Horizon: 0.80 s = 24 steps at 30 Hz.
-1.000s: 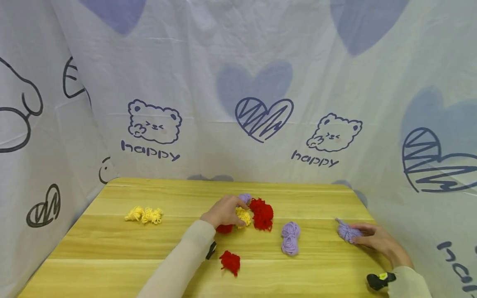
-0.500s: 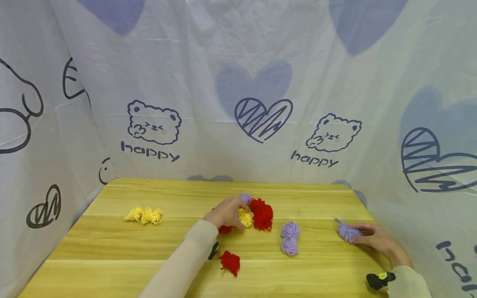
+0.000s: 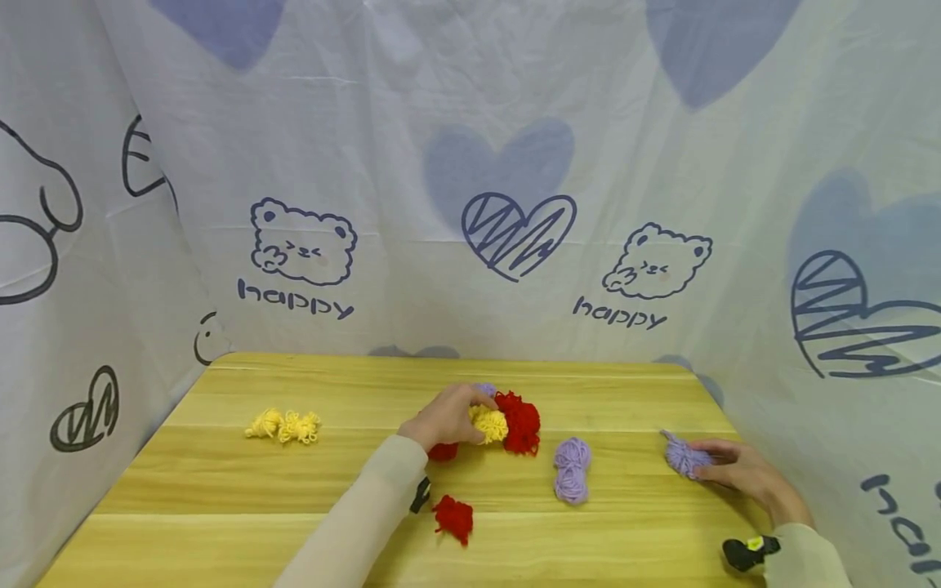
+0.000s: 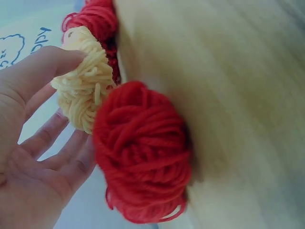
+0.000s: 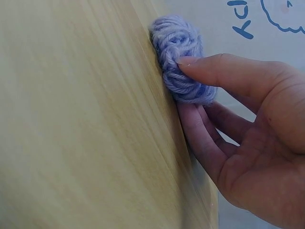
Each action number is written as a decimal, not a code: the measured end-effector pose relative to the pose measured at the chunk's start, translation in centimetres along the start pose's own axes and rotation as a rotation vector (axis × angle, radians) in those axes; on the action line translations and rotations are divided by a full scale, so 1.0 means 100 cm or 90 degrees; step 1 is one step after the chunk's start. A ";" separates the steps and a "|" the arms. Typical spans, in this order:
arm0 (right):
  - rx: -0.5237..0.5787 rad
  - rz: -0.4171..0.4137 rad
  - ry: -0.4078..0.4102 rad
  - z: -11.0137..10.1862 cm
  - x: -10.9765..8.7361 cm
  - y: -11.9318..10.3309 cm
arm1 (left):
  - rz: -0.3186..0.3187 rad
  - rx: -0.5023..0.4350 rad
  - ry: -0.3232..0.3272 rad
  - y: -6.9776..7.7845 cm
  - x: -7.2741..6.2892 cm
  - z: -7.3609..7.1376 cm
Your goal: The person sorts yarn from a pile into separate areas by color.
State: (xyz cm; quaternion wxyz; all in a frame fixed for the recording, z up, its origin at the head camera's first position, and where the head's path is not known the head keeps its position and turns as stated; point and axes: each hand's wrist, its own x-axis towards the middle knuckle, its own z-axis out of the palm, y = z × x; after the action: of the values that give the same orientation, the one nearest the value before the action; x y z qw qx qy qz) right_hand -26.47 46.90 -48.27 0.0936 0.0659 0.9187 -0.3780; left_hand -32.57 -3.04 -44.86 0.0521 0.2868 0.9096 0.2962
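Note:
My left hand [image 3: 446, 416] grips a small yellow yarn ball [image 4: 85, 83] between thumb and fingers, right against a red yarn bundle [image 3: 520, 423]. Another red yarn ball [image 4: 143, 148] lies under that hand, partly covered by it in the head view. A bit of purple yarn [image 3: 484, 389] shows just behind the fingers. At the table's right side, my right hand [image 3: 750, 478] holds a purple yarn ball [image 5: 178, 59], thumb on one face and fingers along its other side.
A purple yarn skein [image 3: 573, 470] lies between the hands. One small red yarn bundle [image 3: 454, 518] sits nearer the front, and yellow yarn bundles [image 3: 283, 425] rest at the left. Printed white cloth [image 3: 412, 269] hangs behind the wooden table [image 3: 220, 490].
The yellow yarn ball in my left hand has moved slightly right and up, now overlapping the red bundle. My right hand and its purple ball have stayed in place.

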 end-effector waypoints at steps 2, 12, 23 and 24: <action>-0.001 0.001 0.000 0.000 0.000 0.000 | 0.011 -0.011 0.005 0.001 -0.002 -0.004; -0.003 0.001 0.005 0.001 -0.002 -0.003 | 0.011 -0.087 0.035 0.000 -0.012 -0.017; -0.007 0.000 0.002 0.000 0.000 -0.001 | 0.039 -0.127 0.080 -0.012 -0.024 -0.030; -0.007 -0.003 0.002 0.001 0.000 -0.001 | 0.043 -0.130 0.084 -0.014 -0.026 -0.031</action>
State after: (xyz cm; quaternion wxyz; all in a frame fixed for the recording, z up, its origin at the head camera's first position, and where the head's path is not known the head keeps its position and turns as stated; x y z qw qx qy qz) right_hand -26.46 46.79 -48.28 0.0918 0.0639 0.9212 -0.3727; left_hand -31.94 -6.95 -43.27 0.0111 0.2906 0.8659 0.4070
